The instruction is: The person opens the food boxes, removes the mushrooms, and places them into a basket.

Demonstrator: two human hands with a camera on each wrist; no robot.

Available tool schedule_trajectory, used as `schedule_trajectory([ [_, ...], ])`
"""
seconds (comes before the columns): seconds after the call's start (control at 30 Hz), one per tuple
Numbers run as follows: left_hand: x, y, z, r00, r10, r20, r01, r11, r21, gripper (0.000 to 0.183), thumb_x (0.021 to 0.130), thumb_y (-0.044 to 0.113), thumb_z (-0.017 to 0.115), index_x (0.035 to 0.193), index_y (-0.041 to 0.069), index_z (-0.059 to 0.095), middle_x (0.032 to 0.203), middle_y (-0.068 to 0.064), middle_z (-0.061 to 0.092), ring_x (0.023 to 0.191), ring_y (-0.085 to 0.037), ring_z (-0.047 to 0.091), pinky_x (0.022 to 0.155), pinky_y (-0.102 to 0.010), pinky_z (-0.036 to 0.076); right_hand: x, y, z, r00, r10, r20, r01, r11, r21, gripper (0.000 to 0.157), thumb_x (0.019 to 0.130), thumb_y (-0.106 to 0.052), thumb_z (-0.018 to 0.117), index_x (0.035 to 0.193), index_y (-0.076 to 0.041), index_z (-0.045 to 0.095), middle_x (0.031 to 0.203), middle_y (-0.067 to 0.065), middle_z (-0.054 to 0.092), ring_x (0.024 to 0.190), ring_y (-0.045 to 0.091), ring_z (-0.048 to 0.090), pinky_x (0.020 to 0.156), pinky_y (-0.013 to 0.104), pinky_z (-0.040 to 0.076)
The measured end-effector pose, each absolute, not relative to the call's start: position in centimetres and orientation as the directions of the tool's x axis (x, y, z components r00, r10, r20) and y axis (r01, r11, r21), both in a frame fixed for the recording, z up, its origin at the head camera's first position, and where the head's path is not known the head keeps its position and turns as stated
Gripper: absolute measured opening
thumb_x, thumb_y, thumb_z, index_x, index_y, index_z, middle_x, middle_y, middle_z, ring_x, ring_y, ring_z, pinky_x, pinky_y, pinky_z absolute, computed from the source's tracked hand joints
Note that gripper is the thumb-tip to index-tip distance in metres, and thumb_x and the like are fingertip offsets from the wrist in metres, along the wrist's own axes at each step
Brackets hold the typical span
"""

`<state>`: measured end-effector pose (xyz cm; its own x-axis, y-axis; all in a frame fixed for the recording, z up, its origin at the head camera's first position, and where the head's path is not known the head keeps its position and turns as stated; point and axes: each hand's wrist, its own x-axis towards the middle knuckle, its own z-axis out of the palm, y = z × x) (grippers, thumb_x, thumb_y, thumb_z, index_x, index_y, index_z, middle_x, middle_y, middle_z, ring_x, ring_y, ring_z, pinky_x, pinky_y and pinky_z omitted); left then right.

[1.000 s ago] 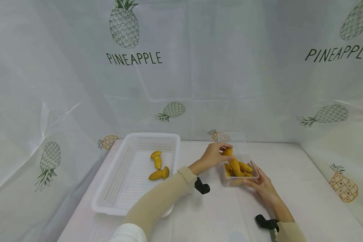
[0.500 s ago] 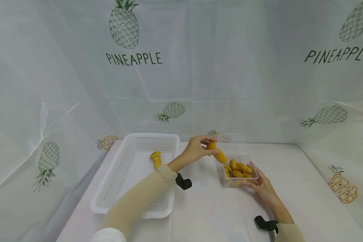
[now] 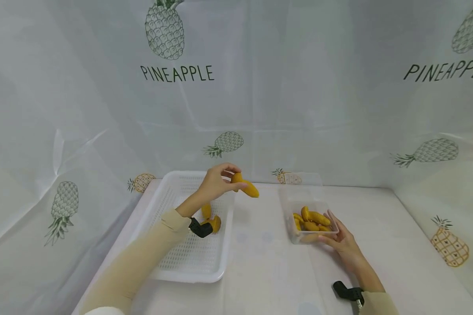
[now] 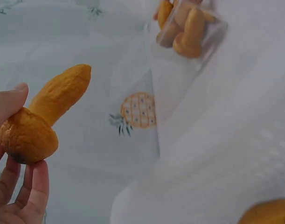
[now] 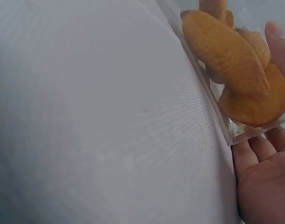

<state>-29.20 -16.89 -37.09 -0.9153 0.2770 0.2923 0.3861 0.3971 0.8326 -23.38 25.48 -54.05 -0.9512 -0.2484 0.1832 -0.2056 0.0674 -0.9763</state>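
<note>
My left hand (image 3: 217,180) holds a yellow-orange mushroom (image 3: 249,188) by its cap, above the right rim of the white basket. In the left wrist view, thumb and fingers pinch the cap while the mushroom's stem (image 4: 63,93) points up and away. At the right, my right hand (image 3: 346,247) grips the near right corner of a clear plastic box (image 3: 295,238). Several similar mushrooms (image 3: 318,218) lie inside it. The right wrist view shows fingers (image 5: 247,158) against the box's side and the thumb on another side, close to a mushroom (image 5: 226,51).
The white perforated basket (image 3: 195,277) stands on the left of the table, partly covered by my left arm. Two mushrooms (image 3: 206,211) show in it. The box's clear lid (image 3: 307,178) stands raised at the back. A pineapple-print sheet (image 3: 319,87) hangs behind the table.
My left hand has lifted the mushroom out of the clear box and carried it left to the basket's right rim. My right hand has stayed on the box.
</note>
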Motion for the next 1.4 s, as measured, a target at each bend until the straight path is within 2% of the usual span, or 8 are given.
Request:
schedule_trajectory([
  [0.27, -28.6, -20.9, -38.0, -0.939, 0.193, 0.286, 0.344, 0.496, 0.797, 0.043, 0.082, 0.032, 0.084, 0.113, 0.010, 0.063, 0.114, -0.003, 0.062, 0.101, -0.024, 0.059, 0.084, -0.038, 0.055, -23.4, 25.4, -54.0, -0.955, -0.240, 0.173, -0.199, 0.089, -0.976, 0.084, 0.095, 0.006, 0.062, 0.161, -0.014, 0.014, 0.160, 0.029, 0.008, 0.120, -0.004, 0.043, 0.090, 0.013, 0.046],
  [0.43, -28.2, -22.6, -39.5, -0.953, 0.137, 0.271, 0.301, 0.540, 0.786, 0.043, 0.082, 0.031, 0.084, 0.110, 0.010, 0.059, 0.111, -0.006, 0.060, 0.101, -0.025, 0.058, 0.084, -0.038, 0.055, -23.3, 25.4, -54.1, -0.957, -0.244, 0.158, -0.187, 0.098, -0.978, 0.085, 0.096, 0.004, 0.062, 0.161, -0.016, 0.013, 0.161, 0.028, 0.007, 0.128, -0.009, 0.031, 0.093, 0.010, 0.043],
  [0.5, -28.0, -23.3, -40.2, -0.959, 0.114, 0.260, 0.279, 0.550, 0.787, 0.044, 0.082, 0.031, 0.084, 0.109, 0.009, 0.057, 0.111, -0.008, 0.059, 0.101, -0.026, 0.057, 0.082, -0.038, 0.054, -23.3, 25.4, -54.1, -0.956, -0.246, 0.158, -0.187, 0.096, -0.978, 0.084, 0.096, 0.004, 0.062, 0.161, -0.016, 0.013, 0.161, 0.028, 0.007, 0.125, -0.007, 0.038, 0.093, 0.010, 0.043],
  [0.6, -27.9, -24.2, -41.2, -0.970, 0.077, 0.230, 0.233, 0.561, 0.794, 0.045, 0.083, 0.031, 0.084, 0.107, 0.008, 0.055, 0.109, -0.009, 0.058, 0.101, -0.028, 0.057, 0.078, -0.037, 0.053, -23.3, 25.4, -54.3, -0.956, -0.251, 0.153, -0.177, 0.076, -0.981, 0.085, 0.096, 0.005, 0.062, 0.161, -0.014, 0.012, 0.162, 0.027, 0.007, 0.110, -0.001, 0.056, 0.090, 0.014, 0.048],
  [0.7, -27.8, -24.8, -42.1, -0.978, 0.055, 0.201, 0.195, 0.579, 0.792, 0.046, 0.082, 0.033, 0.084, 0.105, 0.007, 0.053, 0.106, -0.009, 0.058, 0.100, -0.029, 0.057, 0.077, -0.036, 0.052, -23.4, 25.6, -54.5, -0.956, -0.260, 0.139, -0.159, 0.057, -0.986, 0.085, 0.096, 0.004, 0.062, 0.161, -0.015, 0.011, 0.164, 0.022, 0.007, 0.098, 0.006, 0.064, 0.088, 0.017, 0.051],
  [0.87, -28.0, -25.1, -43.5, -0.984, 0.039, 0.174, 0.162, 0.608, 0.777, 0.046, 0.080, 0.031, 0.086, 0.101, 0.007, 0.052, 0.101, -0.009, 0.058, 0.096, -0.027, 0.058, 0.077, -0.034, 0.052, -23.6, 25.8, -54.6, -0.956, -0.260, 0.135, -0.159, 0.076, -0.984, 0.085, 0.097, 0.002, 0.062, 0.162, -0.020, 0.012, 0.166, 0.013, 0.011, 0.099, 0.006, 0.064, 0.088, 0.018, 0.052],
  [1.2, -28.2, -25.1, -45.2, -0.991, -0.016, 0.135, 0.101, 0.582, 0.807, 0.043, 0.082, 0.029, 0.085, 0.099, 0.006, 0.052, 0.101, -0.013, 0.058, 0.094, -0.028, 0.060, 0.075, -0.033, 0.053, -23.6, 25.6, -54.3, -0.952, -0.260, 0.162, -0.176, 0.032, -0.984, 0.085, 0.095, 0.006, 0.062, 0.162, -0.018, 0.014, 0.161, 0.027, 0.004, 0.098, 0.007, 0.065, 0.086, 0.018, 0.052],
  [1.4, -28.3, -25.2, -44.9, -0.990, -0.033, 0.135, 0.095, 0.556, 0.826, 0.039, 0.086, 0.030, 0.081, 0.099, 0.004, 0.055, 0.109, -0.020, 0.059, 0.096, -0.028, 0.061, 0.076, -0.035, 0.055, -23.5, 25.7, -54.4, -0.946, -0.269, 0.182, -0.193, 0.013, -0.981, 0.085, 0.095, 0.008, 0.061, 0.162, -0.017, 0.014, 0.163, 0.024, 0.006, 0.100, 0.008, 0.065, 0.085, 0.020, 0.054],
])
